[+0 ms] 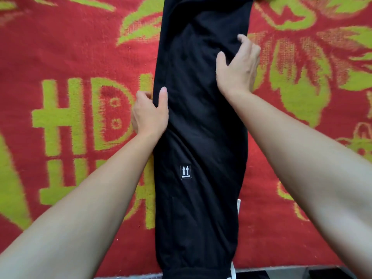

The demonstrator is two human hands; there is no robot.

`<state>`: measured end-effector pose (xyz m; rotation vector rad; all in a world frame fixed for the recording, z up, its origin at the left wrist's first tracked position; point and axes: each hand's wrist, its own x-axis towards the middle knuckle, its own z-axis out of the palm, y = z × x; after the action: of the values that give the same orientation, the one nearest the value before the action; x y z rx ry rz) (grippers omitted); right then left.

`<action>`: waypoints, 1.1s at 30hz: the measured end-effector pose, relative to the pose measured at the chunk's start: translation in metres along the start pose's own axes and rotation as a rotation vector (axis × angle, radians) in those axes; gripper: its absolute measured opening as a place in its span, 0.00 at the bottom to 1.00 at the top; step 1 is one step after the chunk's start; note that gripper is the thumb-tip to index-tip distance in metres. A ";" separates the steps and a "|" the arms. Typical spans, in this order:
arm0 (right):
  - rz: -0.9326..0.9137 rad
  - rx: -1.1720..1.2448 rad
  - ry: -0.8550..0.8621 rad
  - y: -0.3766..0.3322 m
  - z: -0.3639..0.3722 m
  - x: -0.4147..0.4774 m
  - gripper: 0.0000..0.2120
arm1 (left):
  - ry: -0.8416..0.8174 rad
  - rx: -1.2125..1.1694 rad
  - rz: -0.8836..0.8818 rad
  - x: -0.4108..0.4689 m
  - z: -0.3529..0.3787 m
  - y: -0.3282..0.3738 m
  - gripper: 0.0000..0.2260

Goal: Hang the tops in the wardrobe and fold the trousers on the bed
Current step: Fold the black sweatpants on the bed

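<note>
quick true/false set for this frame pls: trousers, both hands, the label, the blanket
1. The trousers are black and lie stretched out long. True.
2. The left hand holds the trousers' left edge, thumb on top. True.
3. The right hand lies on the blanket, clear of the trousers. False: it rests on the trousers at their right edge.
4. The small label on the trousers shows two white arrows. True.
5. The blanket is plain blue. False: it is red with a green pattern.
</note>
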<state>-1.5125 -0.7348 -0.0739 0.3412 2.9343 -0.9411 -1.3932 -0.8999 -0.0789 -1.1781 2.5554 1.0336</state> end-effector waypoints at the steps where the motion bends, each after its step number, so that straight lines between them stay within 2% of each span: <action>1: 0.075 -0.021 -0.016 0.007 -0.001 -0.001 0.28 | -0.036 0.010 -0.022 0.007 0.001 0.006 0.25; 3: 0.126 -0.026 -0.050 0.015 -0.001 0.001 0.30 | -0.071 0.010 0.019 0.017 0.002 0.018 0.24; 5: 0.106 0.015 -0.070 0.013 -0.001 0.007 0.28 | 0.055 0.012 0.104 0.022 0.000 0.024 0.20; 7: 0.092 0.039 -0.082 0.008 0.000 0.012 0.25 | 0.221 0.024 0.045 0.022 -0.005 0.019 0.18; 8: 0.081 0.027 -0.101 0.006 0.001 0.014 0.24 | 0.242 0.055 -0.025 0.021 -0.008 0.013 0.18; 10: 0.056 -0.031 -0.164 0.001 0.003 0.018 0.23 | 0.169 0.153 -0.119 0.023 -0.009 -0.001 0.18; 11: 0.050 -0.052 -0.188 -0.002 0.004 0.021 0.23 | 0.129 0.184 -0.111 0.026 -0.009 -0.004 0.18; 17: 0.036 -0.020 -0.137 -0.023 0.008 0.044 0.20 | 0.169 0.242 0.243 0.078 -0.015 0.036 0.24; 21: -0.138 0.044 -0.072 -0.041 0.012 0.071 0.17 | -0.039 0.363 0.330 0.140 -0.018 0.076 0.30; 26: -0.328 0.059 -0.074 -0.077 0.022 0.120 0.18 | -0.238 0.627 0.334 0.197 -0.018 0.097 0.33; 31: -0.300 -0.017 -0.001 -0.118 0.046 0.180 0.18 | -0.280 0.756 0.379 0.218 -0.023 0.099 0.36; 33: -0.229 -0.100 -0.016 -0.126 0.056 0.200 0.24 | -0.263 0.747 0.389 0.218 -0.021 0.098 0.36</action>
<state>-1.7365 -0.8274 -0.0689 -0.0070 3.0379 -0.8077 -1.6087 -1.0035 -0.0969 -0.3400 2.6076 0.1826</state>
